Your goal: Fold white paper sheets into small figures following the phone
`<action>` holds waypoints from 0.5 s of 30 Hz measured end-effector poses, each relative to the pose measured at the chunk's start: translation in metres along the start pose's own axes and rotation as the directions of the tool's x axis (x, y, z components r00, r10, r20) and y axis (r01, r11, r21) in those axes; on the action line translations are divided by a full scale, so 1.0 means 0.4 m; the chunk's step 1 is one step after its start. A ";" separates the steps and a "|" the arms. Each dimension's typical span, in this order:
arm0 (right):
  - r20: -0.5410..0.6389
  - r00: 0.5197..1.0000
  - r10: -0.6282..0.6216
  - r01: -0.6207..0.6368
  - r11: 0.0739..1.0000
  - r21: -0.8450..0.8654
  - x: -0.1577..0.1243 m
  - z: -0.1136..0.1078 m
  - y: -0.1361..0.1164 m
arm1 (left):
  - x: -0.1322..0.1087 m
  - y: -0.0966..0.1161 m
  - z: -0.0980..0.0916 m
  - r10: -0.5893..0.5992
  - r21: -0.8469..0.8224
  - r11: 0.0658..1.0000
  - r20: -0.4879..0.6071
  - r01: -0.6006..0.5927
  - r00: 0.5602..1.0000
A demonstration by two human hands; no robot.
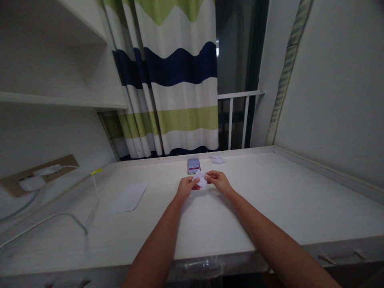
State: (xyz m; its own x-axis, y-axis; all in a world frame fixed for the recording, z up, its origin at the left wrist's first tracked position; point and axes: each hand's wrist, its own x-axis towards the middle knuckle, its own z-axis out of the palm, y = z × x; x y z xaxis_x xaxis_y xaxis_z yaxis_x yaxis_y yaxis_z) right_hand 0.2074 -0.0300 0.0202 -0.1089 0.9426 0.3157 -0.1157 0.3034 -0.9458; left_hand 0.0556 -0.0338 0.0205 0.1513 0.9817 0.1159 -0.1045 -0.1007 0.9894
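Observation:
A small folded piece of white paper (200, 179) is held up between both hands over the white desk. My left hand (187, 188) pinches its left side, thumb on top. On the right edge, my right hand (219, 182) grips it between thumb and fingers. Just beyond the paper lies a phone (193, 165) with its screen lit, its near end partly covered by the paper. Behind my right hand, near the desk's back edge, is a crumpled-looking white folded paper (217, 159). The finer folds of the held paper are too small to make out.
White paper sheets (129, 197) lie on the desk (285, 196) to the left. A white cable (69, 215) and plugged-in chargers (33, 183) are at far left, under a shelf (60, 99). A striped curtain (186, 92) hangs behind the desk; a wall (336, 92) stands right.

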 end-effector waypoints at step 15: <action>0.083 0.997 -0.006 0.023 0.979 -0.202 -0.006 -0.001 -0.006 | -0.009 -0.001 0.009 0.004 0.060 0.998 0.084 -0.009 0.996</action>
State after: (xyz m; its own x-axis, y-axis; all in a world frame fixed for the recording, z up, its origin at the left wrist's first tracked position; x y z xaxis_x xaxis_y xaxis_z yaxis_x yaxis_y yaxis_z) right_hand 0.2083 -0.0330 0.0216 -0.1893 0.9259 0.3269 0.0833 0.3469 -0.9342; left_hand 0.0585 -0.0378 0.0202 0.2325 0.9643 0.1266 -0.0463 -0.1191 0.9918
